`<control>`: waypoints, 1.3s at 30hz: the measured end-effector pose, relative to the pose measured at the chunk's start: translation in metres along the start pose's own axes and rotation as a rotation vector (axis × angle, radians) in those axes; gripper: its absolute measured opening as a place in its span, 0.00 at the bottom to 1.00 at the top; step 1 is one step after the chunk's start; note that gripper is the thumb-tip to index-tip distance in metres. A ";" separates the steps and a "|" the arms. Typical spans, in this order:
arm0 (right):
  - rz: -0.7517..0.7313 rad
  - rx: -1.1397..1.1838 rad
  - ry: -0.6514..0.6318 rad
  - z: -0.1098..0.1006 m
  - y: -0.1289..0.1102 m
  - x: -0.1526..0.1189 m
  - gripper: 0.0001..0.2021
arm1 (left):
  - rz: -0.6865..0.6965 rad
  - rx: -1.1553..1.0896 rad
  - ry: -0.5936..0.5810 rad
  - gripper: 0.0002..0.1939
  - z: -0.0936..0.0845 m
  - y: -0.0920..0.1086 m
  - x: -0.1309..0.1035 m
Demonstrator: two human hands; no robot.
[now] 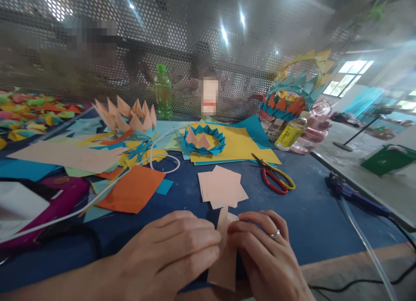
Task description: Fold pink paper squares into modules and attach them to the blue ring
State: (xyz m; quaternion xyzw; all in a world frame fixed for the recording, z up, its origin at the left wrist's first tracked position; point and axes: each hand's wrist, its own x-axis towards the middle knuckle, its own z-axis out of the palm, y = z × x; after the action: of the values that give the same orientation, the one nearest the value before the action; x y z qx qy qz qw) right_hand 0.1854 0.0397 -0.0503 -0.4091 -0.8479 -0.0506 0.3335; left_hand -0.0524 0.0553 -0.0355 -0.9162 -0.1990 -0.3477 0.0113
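Note:
A pale tan piece of paper (224, 268), folded into a narrow shape, stands between my hands near the table's front edge. My left hand (175, 244) is closed, its fingers pressed together against the paper's left side. My right hand (268, 249), with a ring on one finger, pinches the right side and upper part of the paper. Its thumb is mostly hidden. Just beyond my fingers lies a loose stack of pale peach paper squares (222, 186). Behind it, a blue folded-paper ring (222, 145) with peach cones inside rests on yellow sheets (250, 140).
Red-and-yellow-handled scissors (276, 177) lie right of the squares. A blue glue gun (360, 197) with a cord is at the right edge. Orange paper (133, 190), a white cable and a purple bag (66, 197) are left. Bottles and a peach spiky paper crown (125, 114) stand behind.

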 end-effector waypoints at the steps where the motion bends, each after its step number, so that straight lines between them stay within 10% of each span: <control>1: -0.002 -0.009 -0.005 0.000 0.000 -0.001 0.11 | -0.017 0.002 -0.010 0.16 0.001 0.002 0.000; 8: -0.004 0.029 0.052 0.006 -0.003 -0.003 0.13 | 0.132 0.015 -0.219 0.15 0.001 0.005 0.006; 18: -0.193 -0.229 0.074 -0.016 0.002 -0.015 0.09 | 0.189 0.039 -0.073 0.07 -0.007 -0.006 0.012; 24: 0.012 -0.097 0.119 0.000 0.003 -0.002 0.12 | 0.046 0.058 -0.100 0.12 -0.002 -0.001 0.016; 39: -0.072 0.279 -0.197 -0.008 0.010 0.007 0.06 | -0.080 0.030 -0.008 0.15 0.013 0.003 0.008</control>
State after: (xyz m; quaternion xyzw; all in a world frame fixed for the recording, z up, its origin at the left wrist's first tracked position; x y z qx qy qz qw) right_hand 0.1940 0.0483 -0.0424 -0.3311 -0.8894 0.0958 0.3003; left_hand -0.0373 0.0572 -0.0394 -0.9085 -0.2410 -0.3411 0.0104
